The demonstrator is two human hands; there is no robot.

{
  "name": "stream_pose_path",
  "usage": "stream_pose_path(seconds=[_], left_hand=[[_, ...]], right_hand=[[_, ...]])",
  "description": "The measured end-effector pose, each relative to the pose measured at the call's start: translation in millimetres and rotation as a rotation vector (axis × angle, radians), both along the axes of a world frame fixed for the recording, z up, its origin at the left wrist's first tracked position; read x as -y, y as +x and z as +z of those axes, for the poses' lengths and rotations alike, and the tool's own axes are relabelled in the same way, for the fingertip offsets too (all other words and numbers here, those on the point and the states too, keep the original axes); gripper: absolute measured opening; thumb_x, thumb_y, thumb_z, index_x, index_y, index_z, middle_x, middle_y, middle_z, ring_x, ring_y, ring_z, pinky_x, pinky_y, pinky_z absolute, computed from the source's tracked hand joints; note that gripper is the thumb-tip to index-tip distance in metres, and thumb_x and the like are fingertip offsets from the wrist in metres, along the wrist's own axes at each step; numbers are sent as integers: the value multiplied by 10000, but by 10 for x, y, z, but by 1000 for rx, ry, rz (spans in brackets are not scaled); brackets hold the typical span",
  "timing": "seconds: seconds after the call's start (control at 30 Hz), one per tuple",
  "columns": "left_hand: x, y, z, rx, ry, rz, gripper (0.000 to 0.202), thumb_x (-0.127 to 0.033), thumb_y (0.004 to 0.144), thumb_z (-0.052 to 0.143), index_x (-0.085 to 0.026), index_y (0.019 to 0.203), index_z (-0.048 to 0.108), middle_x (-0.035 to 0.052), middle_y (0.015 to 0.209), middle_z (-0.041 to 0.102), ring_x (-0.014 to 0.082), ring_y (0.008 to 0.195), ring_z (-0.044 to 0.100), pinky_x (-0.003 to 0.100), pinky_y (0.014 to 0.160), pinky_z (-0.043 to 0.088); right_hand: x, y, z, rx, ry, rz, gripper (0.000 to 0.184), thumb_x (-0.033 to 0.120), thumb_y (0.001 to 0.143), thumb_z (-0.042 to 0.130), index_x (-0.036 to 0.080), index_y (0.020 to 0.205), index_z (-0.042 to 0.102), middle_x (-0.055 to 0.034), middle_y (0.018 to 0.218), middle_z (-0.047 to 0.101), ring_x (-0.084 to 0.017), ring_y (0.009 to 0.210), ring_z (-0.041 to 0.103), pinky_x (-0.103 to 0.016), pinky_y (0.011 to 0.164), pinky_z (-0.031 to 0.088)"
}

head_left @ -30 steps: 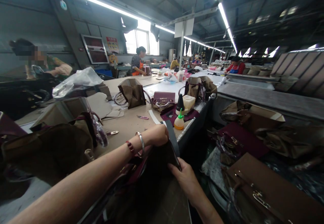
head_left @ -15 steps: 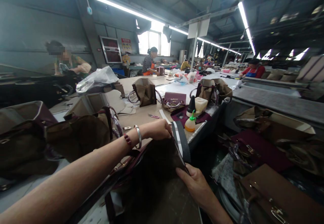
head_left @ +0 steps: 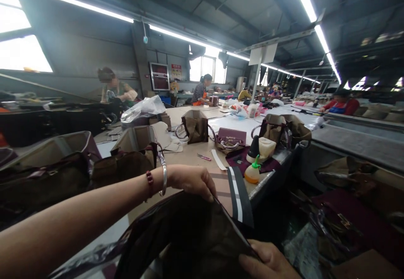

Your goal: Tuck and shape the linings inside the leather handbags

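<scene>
A dark brown handbag [head_left: 195,224] fills the lower middle, tilted, its inside dark and partly hidden. My left hand [head_left: 196,180], with a bangle and red beads on the wrist, pinches the bag's upper edge. Lower down the same edge, my right hand [head_left: 267,259] is closed on it, thumb on the near side. A handle wrapped in clear plastic [head_left: 91,253] shows at lower left. Just beyond the bag lies a striped piece [head_left: 241,197] on the table. Past it are a white strip [head_left: 218,159] and a small pink-handled tool [head_left: 204,157].
A squeeze bottle [head_left: 252,173] with a green nozzle and orange liquid stands near the table edge, beside a pale container [head_left: 266,148]. Brown bags [head_left: 124,161] crowd the left; one bag [head_left: 194,127] stands ahead. More bags [head_left: 344,207] lie at right. Co-workers sit or stand farther back.
The view has swung left and tilted up, so the surroundings appear farther right and lower. The bag has tilted, with both hands still on its edge.
</scene>
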State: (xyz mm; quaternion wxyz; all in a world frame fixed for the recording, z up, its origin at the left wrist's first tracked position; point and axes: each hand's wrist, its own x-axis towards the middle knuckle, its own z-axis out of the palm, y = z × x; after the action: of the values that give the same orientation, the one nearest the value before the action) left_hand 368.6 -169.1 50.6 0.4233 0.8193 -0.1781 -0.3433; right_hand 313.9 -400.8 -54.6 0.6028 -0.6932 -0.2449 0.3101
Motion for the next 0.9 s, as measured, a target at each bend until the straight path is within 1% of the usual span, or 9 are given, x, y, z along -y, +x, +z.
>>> stream_pose_path(seconds=[0.17,0.27,0.37,0.43,0.53,0.6,0.7,0.8,0.9], left_hand=[[-63,-251,-6,-111,-183,-3,211,-171,658,597,-158,858,662,-2,786,662,125,729,579,201,730,437],[-67,-395,-82,-217,-261,2,197,-177,661,612,-152,851,659,-6,755,658,107,691,577,191,717,439],[-41,-544,-298,-331,-318,27,222,-196,646,636,-145,861,654,-2,738,655,98,648,573,184,693,445],[-1,-637,-523,-417,-330,56,256,-220,630,651,-136,872,650,8,725,653,106,613,574,195,650,457],[96,-748,-871,-525,-336,86,285,-242,635,642,-123,893,640,28,711,651,121,569,574,217,585,468],[176,-783,-1031,-569,-357,90,288,-248,654,622,-116,909,632,39,710,651,127,566,576,225,581,468],[296,-775,-1137,-605,-390,90,291,-248,669,604,-113,926,626,46,723,653,129,574,578,232,600,467],[415,-742,-1166,-627,-405,66,296,-225,671,598,-113,944,622,50,751,655,123,570,576,240,612,467],[554,-721,-1204,-667,-417,37,320,-220,676,591,-115,978,608,62,796,655,126,584,581,252,619,467]], right_hand=[[158,91,402,-24,-114,146,209,310,739,550,119,753,635,-8,678,571,-117,612,486,-199,581,386],[222,113,516,-63,-185,223,201,283,723,559,104,761,642,3,639,542,-92,568,448,-185,560,369],[283,87,422,-137,-236,266,204,288,701,573,108,756,651,17,600,524,-82,539,435,-177,548,365],[329,61,264,-164,-282,281,211,305,688,578,116,741,656,23,584,525,-84,524,441,-176,532,368],[411,43,12,-106,-350,264,203,300,672,579,123,726,661,23,587,552,-95,534,465,-180,526,379],[476,52,-86,-66,-380,209,177,265,632,611,133,738,664,25,616,579,-105,566,484,-173,526,377],[584,59,-96,-60,-398,126,207,251,596,642,148,774,667,26,663,609,-119,606,509,-170,523,379],[707,-5,-67,-63,-394,73,207,289,641,607,140,773,667,24,645,610,-116,596,518,-178,541,389],[859,-133,-146,-98,-377,36,255,344,677,565,126,772,658,17,623,601,-114,568,519,-197,546,402]])
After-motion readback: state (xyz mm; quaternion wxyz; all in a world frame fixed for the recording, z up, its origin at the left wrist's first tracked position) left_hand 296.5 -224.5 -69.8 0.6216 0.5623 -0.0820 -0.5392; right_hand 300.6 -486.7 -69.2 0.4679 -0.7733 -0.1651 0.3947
